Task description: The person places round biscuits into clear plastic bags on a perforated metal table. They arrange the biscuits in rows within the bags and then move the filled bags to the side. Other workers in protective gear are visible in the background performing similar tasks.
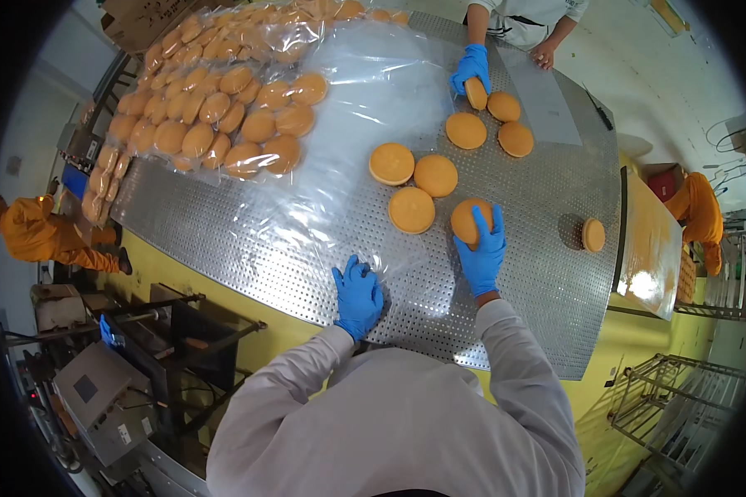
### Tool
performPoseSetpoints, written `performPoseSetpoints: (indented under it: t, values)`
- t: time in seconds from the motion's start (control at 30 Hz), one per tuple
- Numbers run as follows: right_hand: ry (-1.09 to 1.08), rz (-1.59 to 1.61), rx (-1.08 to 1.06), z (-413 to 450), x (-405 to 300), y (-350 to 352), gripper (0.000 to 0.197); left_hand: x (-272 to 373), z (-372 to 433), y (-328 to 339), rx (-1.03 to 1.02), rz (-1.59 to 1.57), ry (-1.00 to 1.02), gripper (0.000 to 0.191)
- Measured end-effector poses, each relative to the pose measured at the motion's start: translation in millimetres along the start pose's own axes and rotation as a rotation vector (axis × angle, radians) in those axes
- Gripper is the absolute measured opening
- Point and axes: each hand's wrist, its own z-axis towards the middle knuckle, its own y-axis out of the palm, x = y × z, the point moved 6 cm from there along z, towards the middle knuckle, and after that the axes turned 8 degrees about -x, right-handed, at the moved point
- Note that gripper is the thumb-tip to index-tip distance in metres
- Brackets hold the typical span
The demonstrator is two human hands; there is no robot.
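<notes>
Both my hands wear blue gloves over a perforated metal table. My right hand (pixel 483 251) grips a round golden bun (pixel 470 218), thumb and fingers around its near side. My left hand (pixel 359 298), its fingers bent, rests at the near edge of a clear plastic bag (pixel 323 211) that lies flat on the table; whether it pinches the film I cannot tell. Between the bag and my right hand lie three loose buns (pixel 411 210), close together. Farther off, several more buns (pixel 466 130) lie near a co-worker's gloved hand (pixel 472 68), which holds one on edge.
Many bagged buns (pixel 199 112) cover the table's far left. One bun (pixel 593 235) stands apart at the right, before a second table (pixel 649 242). A plastic sheet (pixel 538 99) lies near the co-worker. People in orange are at both sides; a wire rack (pixel 677 404) stands lower right.
</notes>
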Motion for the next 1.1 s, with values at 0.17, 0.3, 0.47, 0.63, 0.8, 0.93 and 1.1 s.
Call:
performPoseSetpoints:
  t: [0.17, 0.3, 0.47, 0.63, 0.8, 0.93, 1.1]
  values:
    - [0.167, -0.020, 0.194, -39.2, 45.2, -26.9, 0.077, 20.3, -11.3, 22.1, -0.223, -0.069, 0.249, 0.029]
    - [0.262, -0.072, 0.253, -90.7, 96.2, -67.2, 0.089, 70.2, -16.3, 26.4, -0.421, 0.047, 0.347, 0.053]
    - [0.339, -0.049, 0.295, -168.2, 154.9, -122.3, 0.094, 145.1, -23.0, 56.0, -0.434, 0.140, 0.213, 0.095]
    - [0.395, -0.066, 0.337, -231.5, 209.3, -175.6, 0.094, 237.0, -33.2, 134.6, -0.495, 0.275, 0.549, 0.090]
    - [0.491, -0.085, 0.450, -284.1, 258.4, -228.2, 0.094, 296.0, 5.2, 163.6, -0.438, 0.440, 0.685, 0.086]
    - [0.528, -0.085, 0.466, -302.3, 274.4, -245.9, 0.096, 308.3, 6.5, 176.3, -0.350, 0.441, 0.526, 0.074]
    - [0.583, -0.082, 0.374, -311.8, 280.6, -248.5, 0.103, 320.7, -16.3, 198.1, -0.386, 0.440, 0.520, 0.063]
